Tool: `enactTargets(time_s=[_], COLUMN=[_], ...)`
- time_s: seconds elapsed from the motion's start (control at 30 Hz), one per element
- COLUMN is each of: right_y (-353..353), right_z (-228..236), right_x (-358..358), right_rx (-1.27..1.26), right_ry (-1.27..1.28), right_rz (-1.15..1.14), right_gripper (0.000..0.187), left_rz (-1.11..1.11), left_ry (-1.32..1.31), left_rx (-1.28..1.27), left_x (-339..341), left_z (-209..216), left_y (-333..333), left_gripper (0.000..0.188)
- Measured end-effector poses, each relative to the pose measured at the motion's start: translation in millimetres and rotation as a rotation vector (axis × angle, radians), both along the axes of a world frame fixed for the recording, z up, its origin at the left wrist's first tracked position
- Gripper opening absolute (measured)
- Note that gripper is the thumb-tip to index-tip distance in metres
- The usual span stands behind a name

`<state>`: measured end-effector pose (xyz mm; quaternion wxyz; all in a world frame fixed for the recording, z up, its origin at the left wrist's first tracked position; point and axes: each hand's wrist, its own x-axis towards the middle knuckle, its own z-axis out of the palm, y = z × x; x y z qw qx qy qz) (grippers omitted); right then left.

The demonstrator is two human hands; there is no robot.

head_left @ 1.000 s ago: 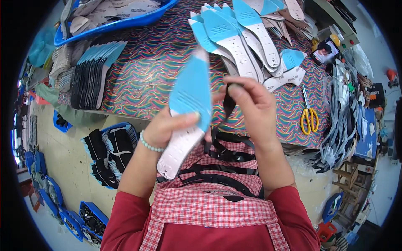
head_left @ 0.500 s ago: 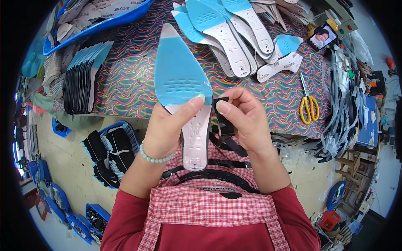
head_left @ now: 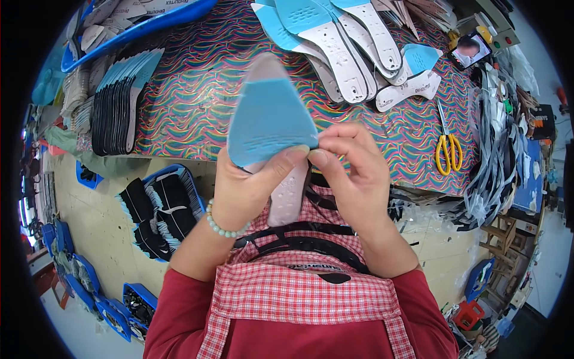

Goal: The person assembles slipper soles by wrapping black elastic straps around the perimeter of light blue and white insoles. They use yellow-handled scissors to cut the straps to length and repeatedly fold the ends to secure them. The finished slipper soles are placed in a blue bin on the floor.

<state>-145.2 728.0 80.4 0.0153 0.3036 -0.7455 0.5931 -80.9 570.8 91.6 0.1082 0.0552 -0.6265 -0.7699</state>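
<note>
A pointed shoe insole (head_left: 272,113), blue at its wide front with a pale tip and a whitish heel, is tilted in front of my chest. My left hand (head_left: 242,191) holds it, thumb across the face and the other fingers behind. Close against the insole's right edge, my right hand (head_left: 359,173) is closed in a pinch of thumb and forefinger. A thin black strip (head_left: 317,179) shows below those fingertips; most of it is hidden by the hand.
Blue-and-white insoles (head_left: 335,54) lie piled across the patterned table (head_left: 197,119). A dark-edged insole row (head_left: 113,113) stands left, beneath a blue tray (head_left: 149,24). Yellow-handled scissors (head_left: 447,149), a phone (head_left: 469,51) and hanging strips (head_left: 496,137) are right. A filled bin (head_left: 170,209) sits lower left.
The insole has tipped, its pointed end moving down and right. My right fingers have moved in against its edge, and the black strip they held is now mostly covered.
</note>
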Motion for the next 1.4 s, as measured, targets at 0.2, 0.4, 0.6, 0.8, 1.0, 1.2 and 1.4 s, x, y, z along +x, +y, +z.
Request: enactTargets(time_s=[0.2,0.4,0.6,0.8,1.0,1.2,1.4], right_y=[-4.6,-13.9,-3.6,-8.5,15.2,-7.6,9.2], right_z=[20.9,1.3,-2.0,-10.5,-0.9,21.6,-19.1], right_x=[-14.0,22.6,23.5,2.9,-19.0,-32.4,-14.9], right_rx=[-0.021,-0.436,-0.176,0.137,0.190,-0.016,-0.069], right_ry=[-0.452,-0.791,-0.801,0.073,0.034,0.112,-0.753], right_rz=[0.358,0.119,0.202,-0.162,-0.022,0.048,0.319], right_gripper=[0.019,0.017,0.012,0.014,0.024,0.020,0.042], left_rz=[-0.212,0.098,0.126,0.181,-0.040,-0.617,-0.113], left_ry=[0.172,0.151,0.064,0.009,-0.028,-0.098,-0.032], left_rx=[0.031,0.280,0.322,0.172,0.254,0.684,0.483], left_x=[-30.9,-24.6,-26.6,-40.6,-26.0,-25.6,-25.7], left_z=[7.7,8.8,11.3,-9.4,-16.9,-23.7,-19.8], left_y=[-10.3,-2.8,6.3,36.7,12.1,-4.8,-11.4], left_gripper=[0.037,0.042,0.039,0.034,0.028,0.047,0.033])
